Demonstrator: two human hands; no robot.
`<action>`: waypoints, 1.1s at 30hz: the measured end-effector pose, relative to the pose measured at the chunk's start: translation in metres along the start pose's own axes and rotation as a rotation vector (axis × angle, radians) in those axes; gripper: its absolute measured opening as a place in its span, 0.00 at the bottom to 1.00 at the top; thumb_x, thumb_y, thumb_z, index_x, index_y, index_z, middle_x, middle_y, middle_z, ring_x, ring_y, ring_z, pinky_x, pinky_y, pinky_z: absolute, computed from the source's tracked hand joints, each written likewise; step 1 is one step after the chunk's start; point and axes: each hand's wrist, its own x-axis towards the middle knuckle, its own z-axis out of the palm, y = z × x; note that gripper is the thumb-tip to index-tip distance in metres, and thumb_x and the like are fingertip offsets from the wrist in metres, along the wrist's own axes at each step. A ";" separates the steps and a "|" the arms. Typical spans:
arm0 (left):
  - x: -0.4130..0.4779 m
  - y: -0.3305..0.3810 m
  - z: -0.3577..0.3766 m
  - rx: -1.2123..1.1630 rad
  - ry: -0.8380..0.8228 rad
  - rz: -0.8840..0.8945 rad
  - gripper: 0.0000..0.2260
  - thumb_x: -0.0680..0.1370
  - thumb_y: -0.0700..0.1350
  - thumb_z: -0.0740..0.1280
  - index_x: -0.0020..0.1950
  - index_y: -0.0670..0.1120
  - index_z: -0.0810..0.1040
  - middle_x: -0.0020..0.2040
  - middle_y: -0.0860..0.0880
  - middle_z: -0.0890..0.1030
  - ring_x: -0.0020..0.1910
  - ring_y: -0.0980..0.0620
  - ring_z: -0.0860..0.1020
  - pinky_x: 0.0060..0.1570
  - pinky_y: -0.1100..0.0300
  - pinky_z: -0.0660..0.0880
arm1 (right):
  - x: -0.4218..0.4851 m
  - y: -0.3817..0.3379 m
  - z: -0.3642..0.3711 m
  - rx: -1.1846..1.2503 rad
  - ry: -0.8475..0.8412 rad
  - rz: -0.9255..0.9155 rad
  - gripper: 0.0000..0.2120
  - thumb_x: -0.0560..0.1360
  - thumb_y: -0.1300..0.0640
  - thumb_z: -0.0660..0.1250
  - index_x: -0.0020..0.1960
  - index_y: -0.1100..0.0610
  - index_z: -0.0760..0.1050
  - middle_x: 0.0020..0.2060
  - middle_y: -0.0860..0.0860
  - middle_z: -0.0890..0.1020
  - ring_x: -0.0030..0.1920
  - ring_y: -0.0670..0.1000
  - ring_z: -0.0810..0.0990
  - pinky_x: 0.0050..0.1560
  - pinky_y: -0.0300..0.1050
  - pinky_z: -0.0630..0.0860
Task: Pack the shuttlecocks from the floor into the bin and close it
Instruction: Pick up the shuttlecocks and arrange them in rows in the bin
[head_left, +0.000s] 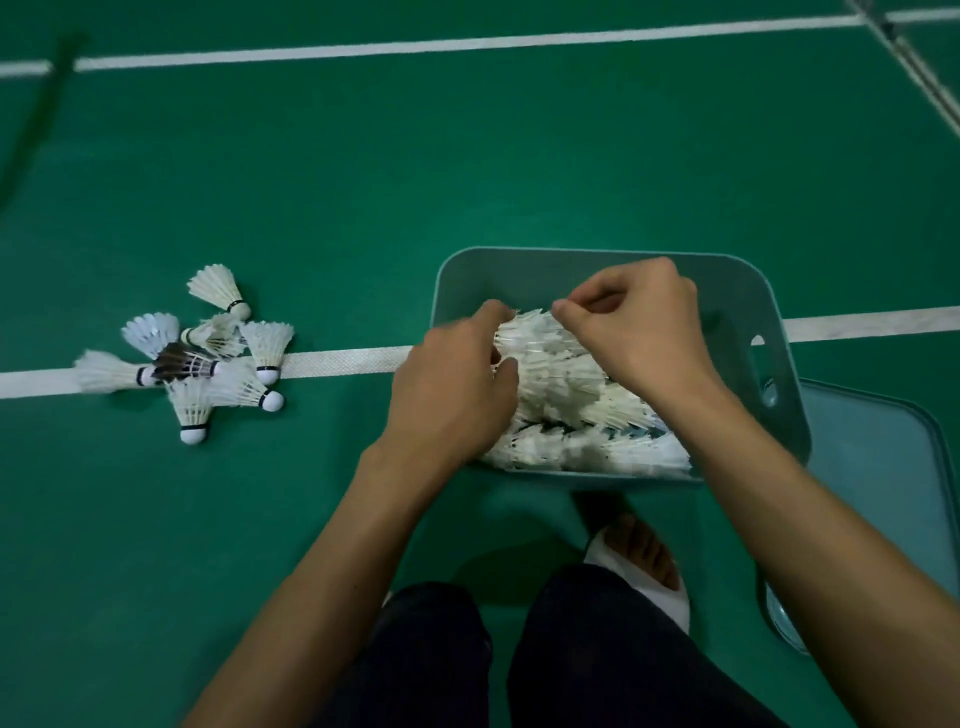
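A teal plastic bin (727, 291) stands open on the green floor, its near half filled with white feather shuttlecocks (566, 395). My left hand (452, 389) reaches over the bin's left rim, fingers curled round the feathers of the top shuttlecocks. My right hand (634, 327) hovers above the pile with fingers curled, fingertips pinching feather tips. A loose heap of several shuttlecocks (208, 358) lies on the floor to the left, one with dark feathers. The bin's lid (878, 478) lies flat on the floor to the right of the bin.
White court lines (337, 364) cross the green floor. My legs in dark trousers and a foot in a white slipper (644, 566) sit just in front of the bin. A net post base shows at the top right.
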 end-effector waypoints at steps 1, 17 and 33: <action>-0.001 -0.004 -0.007 -0.015 0.060 0.014 0.16 0.79 0.49 0.66 0.67 0.56 0.75 0.51 0.54 0.85 0.46 0.46 0.81 0.44 0.51 0.78 | -0.004 -0.012 0.006 0.007 -0.002 -0.036 0.06 0.73 0.50 0.77 0.40 0.51 0.86 0.32 0.43 0.84 0.38 0.45 0.84 0.49 0.48 0.84; -0.040 -0.231 -0.025 -0.250 0.602 -0.866 0.10 0.73 0.40 0.68 0.53 0.44 0.81 0.49 0.47 0.81 0.54 0.43 0.79 0.48 0.57 0.68 | -0.026 -0.137 0.192 -0.300 -0.600 -0.306 0.12 0.72 0.57 0.69 0.56 0.54 0.81 0.50 0.55 0.85 0.54 0.60 0.82 0.56 0.53 0.80; -0.028 -0.301 -0.013 -0.877 0.941 -1.230 0.20 0.69 0.53 0.78 0.31 0.46 0.69 0.29 0.51 0.73 0.29 0.48 0.68 0.36 0.54 0.68 | 0.039 -0.196 0.333 -0.638 -0.904 -0.460 0.08 0.75 0.67 0.59 0.39 0.59 0.73 0.37 0.56 0.75 0.43 0.58 0.74 0.41 0.47 0.73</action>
